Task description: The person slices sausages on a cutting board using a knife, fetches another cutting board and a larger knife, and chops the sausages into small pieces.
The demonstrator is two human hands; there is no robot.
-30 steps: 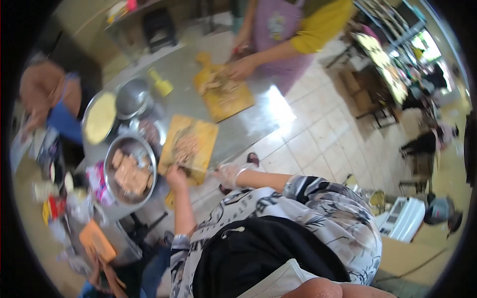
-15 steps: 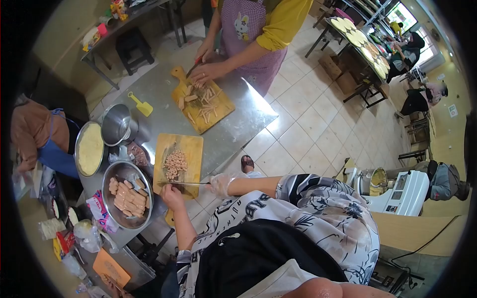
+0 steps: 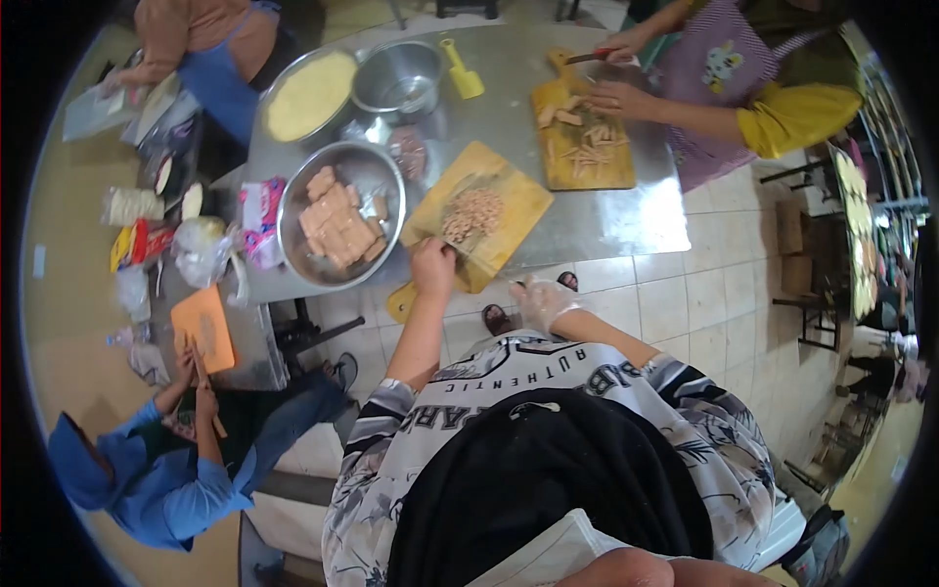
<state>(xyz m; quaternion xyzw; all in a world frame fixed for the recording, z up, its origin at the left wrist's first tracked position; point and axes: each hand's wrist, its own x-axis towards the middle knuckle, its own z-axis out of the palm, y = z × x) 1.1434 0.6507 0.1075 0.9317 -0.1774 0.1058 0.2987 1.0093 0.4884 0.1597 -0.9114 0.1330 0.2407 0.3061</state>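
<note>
My right hand (image 3: 543, 303), in a clear plastic glove, is closed around the handle of a knife (image 3: 481, 265) at the front edge of the table. The blade reaches left across the lower part of a wooden cutting board (image 3: 509, 201). Bare fingers of my left hand (image 3: 433, 267) are pinched at the blade's tip end, by the board's near left corner. Just beyond the blade lies a pile of finely diced pinkish sausage (image 3: 473, 214). Left of the board stands a steel bowl (image 3: 289, 230) with whole sausages (image 3: 339, 220) in it.
Across the table, a person in a purple apron (image 3: 719, 73) cuts strips on another board (image 3: 616, 174). A steel pot (image 3: 396, 73), yellow scoop (image 3: 466, 78) and a basin of pale yellow food (image 3: 311, 96) stand at the back. A person in blue (image 3: 176, 489) works at lower left, beside an orange board (image 3: 213, 328).
My view has turned to the left, so the table now fills more of the upper middle. Both my hands stay on the knife, and the board appears more tilted.
</note>
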